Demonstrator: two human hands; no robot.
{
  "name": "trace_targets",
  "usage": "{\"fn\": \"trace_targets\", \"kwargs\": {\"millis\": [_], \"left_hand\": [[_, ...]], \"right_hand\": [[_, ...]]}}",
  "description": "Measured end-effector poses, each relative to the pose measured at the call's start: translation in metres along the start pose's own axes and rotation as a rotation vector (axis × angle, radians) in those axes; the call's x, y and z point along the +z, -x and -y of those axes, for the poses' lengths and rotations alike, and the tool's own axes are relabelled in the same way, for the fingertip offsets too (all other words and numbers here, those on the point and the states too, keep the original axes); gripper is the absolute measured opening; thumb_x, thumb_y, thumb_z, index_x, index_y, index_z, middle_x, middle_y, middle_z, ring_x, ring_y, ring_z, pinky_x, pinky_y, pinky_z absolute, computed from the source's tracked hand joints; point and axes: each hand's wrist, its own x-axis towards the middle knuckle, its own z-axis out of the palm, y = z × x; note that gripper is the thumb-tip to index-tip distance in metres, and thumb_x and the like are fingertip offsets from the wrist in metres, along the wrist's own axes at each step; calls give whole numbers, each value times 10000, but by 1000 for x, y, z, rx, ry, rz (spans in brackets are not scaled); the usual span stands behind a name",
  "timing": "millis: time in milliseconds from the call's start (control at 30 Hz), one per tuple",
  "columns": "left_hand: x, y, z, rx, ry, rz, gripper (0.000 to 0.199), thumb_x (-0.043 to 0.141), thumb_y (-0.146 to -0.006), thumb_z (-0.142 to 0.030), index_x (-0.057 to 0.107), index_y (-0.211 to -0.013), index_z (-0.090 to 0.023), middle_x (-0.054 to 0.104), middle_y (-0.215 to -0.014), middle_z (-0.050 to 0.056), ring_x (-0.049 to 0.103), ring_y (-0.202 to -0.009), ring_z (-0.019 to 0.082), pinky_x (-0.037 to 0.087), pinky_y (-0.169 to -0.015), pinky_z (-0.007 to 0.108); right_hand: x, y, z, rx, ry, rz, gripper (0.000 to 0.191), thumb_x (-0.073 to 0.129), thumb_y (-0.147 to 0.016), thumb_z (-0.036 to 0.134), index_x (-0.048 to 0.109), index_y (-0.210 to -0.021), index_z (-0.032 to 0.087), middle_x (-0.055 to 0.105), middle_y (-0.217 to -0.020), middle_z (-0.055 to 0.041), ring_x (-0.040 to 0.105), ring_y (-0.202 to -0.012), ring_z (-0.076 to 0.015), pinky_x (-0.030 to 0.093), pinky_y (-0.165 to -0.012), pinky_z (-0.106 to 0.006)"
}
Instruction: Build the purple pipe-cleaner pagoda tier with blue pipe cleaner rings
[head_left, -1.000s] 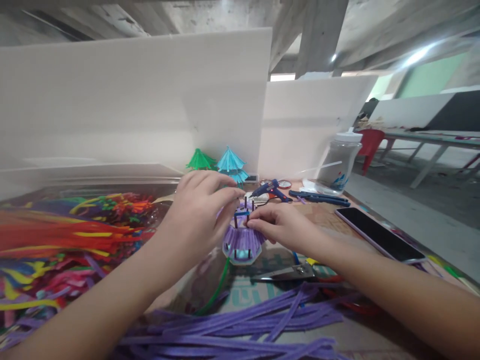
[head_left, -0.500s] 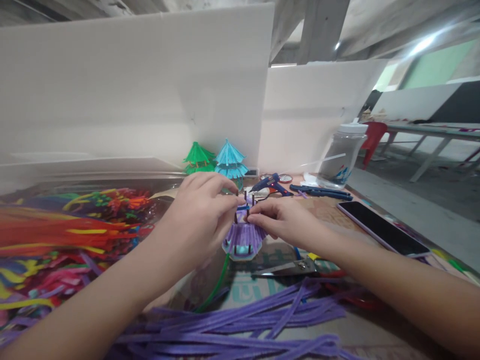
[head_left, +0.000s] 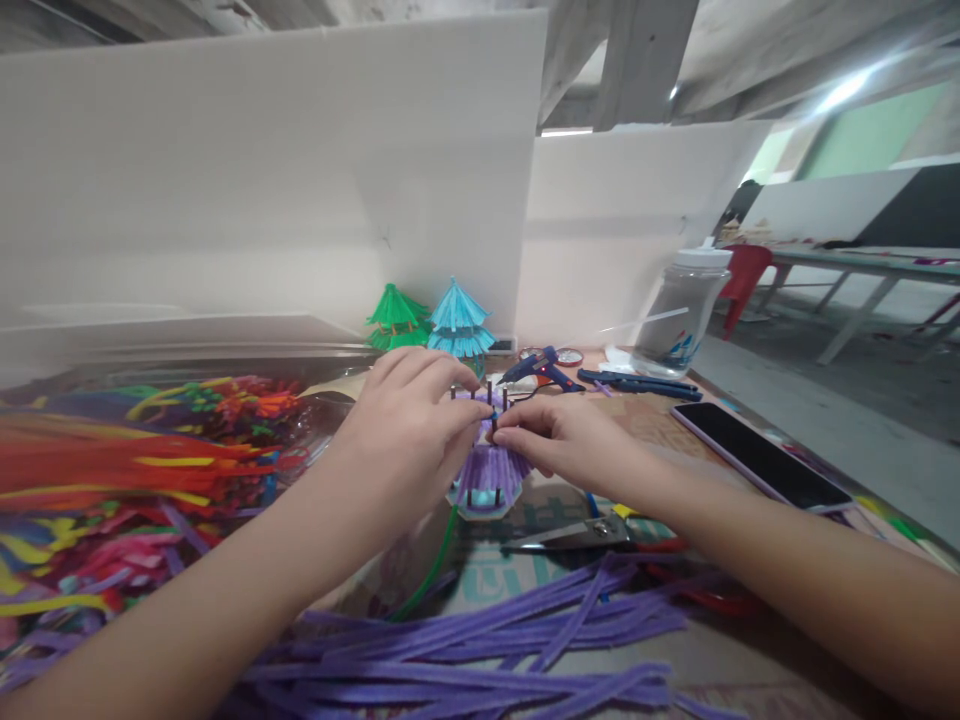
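Nearest me, purple strips lie across the counter, with scissors just beyond. Past those sits the purple model, upright dark posts on it. My left hand reaches over it, thumb and fingers curled; my right hand pinches at a post. I can't tell what the left grips. Farther off I see the glue gun, then green and blue roofs before a white board.

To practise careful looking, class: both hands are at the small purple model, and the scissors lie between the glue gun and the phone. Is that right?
Not quite: the head view shows the scissors lying nearer the wearer, between the purple model and the purple strips.
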Motion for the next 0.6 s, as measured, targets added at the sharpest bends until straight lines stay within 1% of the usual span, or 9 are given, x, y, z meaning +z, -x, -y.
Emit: {"fn": "trace_targets", "kwargs": {"millis": [233, 400, 500, 600], "left_hand": [[-2, -1, -2, 24, -28, -10, 223, 565, -932, -164, 781, -896, -205, 709, -1027, 83, 610, -1009, 265, 470, -906, 458], [-2, -1, -3, 24, -29, -7, 242, 552, -941, -171, 783, -889, -219, 710, -1029, 76, 610, -1027, 270, 470, -919, 464], [-4, 0, 1, 9, -25, -1, 243, 533, -949, -184, 774, -944, -214, 707, -1075, 85, 609, -1053, 280, 470, -936, 480], [-9, 0, 7, -2, -33, -19, 246, 535, -927, -158, 765, -1005, -195, 702, -1114, 106, 610, -1066, 295, 473, -944, 503]], "right_hand": [[0, 0, -1, -8, -3, -1, 201, 588, -914, 265, 730, -809, 170, 606, -652, 15, 496, -599, -107, 343, -565, -246], [0, 0, 0, -4, 0, -6, 205, 592, -911, 274, 728, -795, 173, 624, -671, 9, 502, -613, -110, 355, -576, -247], [0, 0, 0, 0, -11, -5, 210, 588, -910, 270, 723, -784, 171, 623, -671, 7, 499, -609, -110, 355, -571, -248], [0, 0, -1, -5, -32, 7, 210, 579, -914, 273, 718, -797, 168, 620, -670, 6, 504, -607, -109, 358, -564, -244]]}}
